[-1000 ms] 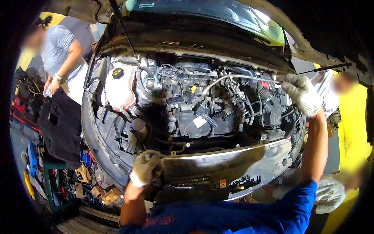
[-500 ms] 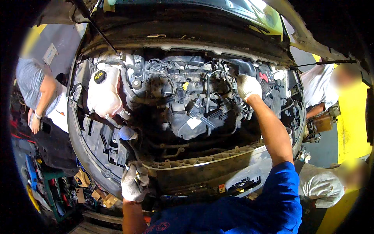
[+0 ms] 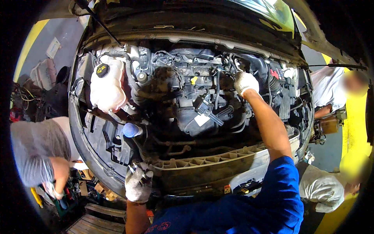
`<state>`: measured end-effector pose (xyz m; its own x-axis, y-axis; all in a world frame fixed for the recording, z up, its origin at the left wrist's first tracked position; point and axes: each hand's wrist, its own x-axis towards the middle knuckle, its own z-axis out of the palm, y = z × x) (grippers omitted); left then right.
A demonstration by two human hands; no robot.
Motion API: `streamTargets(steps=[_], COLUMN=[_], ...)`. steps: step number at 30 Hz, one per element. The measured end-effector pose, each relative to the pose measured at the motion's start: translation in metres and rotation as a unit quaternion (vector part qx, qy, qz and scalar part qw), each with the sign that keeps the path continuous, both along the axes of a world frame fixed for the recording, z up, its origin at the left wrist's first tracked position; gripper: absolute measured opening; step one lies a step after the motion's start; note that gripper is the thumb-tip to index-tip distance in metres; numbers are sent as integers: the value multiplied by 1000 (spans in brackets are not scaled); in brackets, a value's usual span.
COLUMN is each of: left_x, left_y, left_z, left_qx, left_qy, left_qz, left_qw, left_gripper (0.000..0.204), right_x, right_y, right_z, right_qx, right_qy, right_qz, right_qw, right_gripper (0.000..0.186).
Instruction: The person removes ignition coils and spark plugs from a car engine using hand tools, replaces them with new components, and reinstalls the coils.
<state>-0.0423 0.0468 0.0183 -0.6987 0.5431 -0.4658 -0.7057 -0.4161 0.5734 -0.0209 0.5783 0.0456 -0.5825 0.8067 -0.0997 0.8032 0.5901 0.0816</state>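
My left hand [image 3: 138, 185], in a pale knit work glove, is closed around small metal parts [image 3: 133, 169] by the front left edge of the engine bay; their exact kind cannot be told. My right hand [image 3: 246, 83], gloved too, reaches over the car engine [image 3: 194, 80] to its far right side. Its fingers are curled downward among hoses and wiring, and what they grip is hidden. Beside it runs a black ribbed air intake hose [image 3: 274, 84]. A yellow-handled dipstick [image 3: 193, 80] and a black engine cover part with a white label [image 3: 201, 119] lie left of that hand.
A white coolant tank [image 3: 107, 87] with a black cap stands at the left, near a blue-capped filler neck [image 3: 131, 130]. The front crossmember [image 3: 210, 162] spans the near side. A prop strut [image 3: 103, 29] holds up the hood. Other people [image 3: 37, 148] stand at left and right.
My view has shifted slightly. My right hand stays at the engine's right side, and my left hand still holds the metal parts. The person at left has moved nearer and bent down.
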Motion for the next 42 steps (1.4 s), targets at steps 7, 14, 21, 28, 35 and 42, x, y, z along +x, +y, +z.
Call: streamTargets(steps=[7,14,21,28,35,42], left_x=[8,16,21,20,75,63], left_y=[2,10,52,98,78,34], left_z=[13,21,59,45,106,56], left_qx=[46,-39,19,14,113,-4], left_qy=[-39,21,111,265,54,55], left_qz=[14,-31,-97,-249,-399,-295], left_qw=[998,999,989,931,908,954], left_gripper=[23,19,41,43,28,40], right_x=[6,72,182,257,248,222], right_y=[-15,-36,-134,-214,-220,-145], right_z=[37,116,255,338,336,320], right_qx=[49,150,132,-159,-247,-164], right_qy=[67,133,242,345,176,302], right_qz=[26,101,118,75,165,54], right_qw=[996,974,954,922,938,937], right_gripper=[32,29,27,29,27,33])
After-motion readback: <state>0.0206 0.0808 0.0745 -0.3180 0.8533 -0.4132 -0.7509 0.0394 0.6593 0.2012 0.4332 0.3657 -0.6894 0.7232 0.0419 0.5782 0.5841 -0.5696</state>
